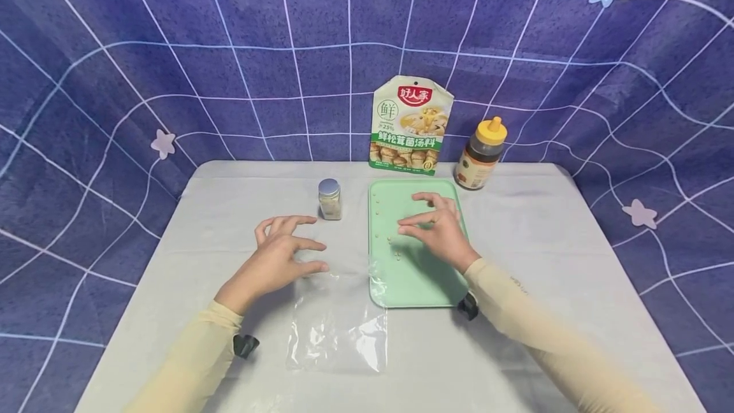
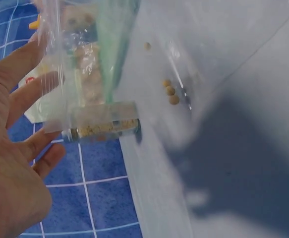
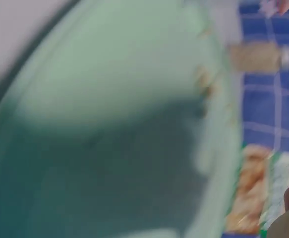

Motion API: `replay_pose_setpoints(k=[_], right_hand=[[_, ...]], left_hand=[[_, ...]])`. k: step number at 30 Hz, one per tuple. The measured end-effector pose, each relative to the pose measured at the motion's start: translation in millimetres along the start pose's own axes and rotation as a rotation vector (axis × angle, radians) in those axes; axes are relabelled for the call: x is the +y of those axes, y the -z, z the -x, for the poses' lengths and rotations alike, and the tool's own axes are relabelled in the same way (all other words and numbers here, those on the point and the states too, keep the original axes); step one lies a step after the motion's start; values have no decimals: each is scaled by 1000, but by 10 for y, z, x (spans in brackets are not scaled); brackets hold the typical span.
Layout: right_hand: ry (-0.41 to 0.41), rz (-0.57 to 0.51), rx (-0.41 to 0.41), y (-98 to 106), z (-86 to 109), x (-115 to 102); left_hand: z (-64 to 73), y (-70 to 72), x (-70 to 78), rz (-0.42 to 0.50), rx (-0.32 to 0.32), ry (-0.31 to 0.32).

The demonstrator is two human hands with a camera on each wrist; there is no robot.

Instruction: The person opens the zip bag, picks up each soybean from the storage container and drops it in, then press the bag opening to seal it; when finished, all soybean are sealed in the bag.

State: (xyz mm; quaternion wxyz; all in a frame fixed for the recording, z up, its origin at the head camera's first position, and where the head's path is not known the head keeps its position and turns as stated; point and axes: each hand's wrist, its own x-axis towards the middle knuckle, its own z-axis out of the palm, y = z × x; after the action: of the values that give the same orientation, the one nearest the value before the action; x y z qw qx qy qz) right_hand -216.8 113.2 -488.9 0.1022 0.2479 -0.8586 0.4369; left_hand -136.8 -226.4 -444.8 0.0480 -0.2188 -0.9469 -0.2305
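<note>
My left hand [image 1: 281,257], its fingers spread apart, is at the upper edge of a clear zip bag [image 1: 338,330]. In the left wrist view, fingertips overlap the bag's zip strip [image 2: 52,74]; whether they touch it cannot be told. Several small tan pellets [image 2: 170,90] show through the film. Over the right side of a green tray [image 1: 421,289], my right hand [image 1: 438,231] hovers with thumb and index tips close together; nothing is visible between them. More pellets [image 1: 390,240] lie scattered along the tray's left side. The right wrist view is blurred.
Beyond the bag stands a small jar [image 1: 330,199] with a grey lid. A mushroom soup seasoning pouch [image 1: 410,126] stands upright behind the tray, with a yellow-capped bottle [image 1: 482,153] to its right. A blue gridded curtain [image 1: 321,69] hangs behind the white table [image 1: 229,190].
</note>
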Motion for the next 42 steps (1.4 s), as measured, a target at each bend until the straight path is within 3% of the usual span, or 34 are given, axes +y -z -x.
replay_pose_setpoints(k=[4, 9, 21, 25, 29, 34, 37, 42], right_hand=[[-83, 135, -81, 37, 46, 286], [-104, 206, -204, 7, 87, 413], [-96, 219, -211, -51, 125, 431], [-40, 145, -147, -44, 72, 218], [64, 16, -96, -51, -25, -248], [201, 14, -180, -196, -83, -713], [224, 41, -240, -297, -85, -803], [199, 44, -264, -355, -68, -779]], left_hand=[[12, 51, -48, 24, -3, 1], [25, 94, -91, 48, -2, 5], [29, 109, -111, 104, 9, 49], [25, 107, -90, 92, 21, 62], [30, 83, -78, 74, 30, 70], [39, 51, -78, 31, 42, 66], [43, 46, -80, 12, 31, 44], [46, 34, -109, 12, 12, 20]])
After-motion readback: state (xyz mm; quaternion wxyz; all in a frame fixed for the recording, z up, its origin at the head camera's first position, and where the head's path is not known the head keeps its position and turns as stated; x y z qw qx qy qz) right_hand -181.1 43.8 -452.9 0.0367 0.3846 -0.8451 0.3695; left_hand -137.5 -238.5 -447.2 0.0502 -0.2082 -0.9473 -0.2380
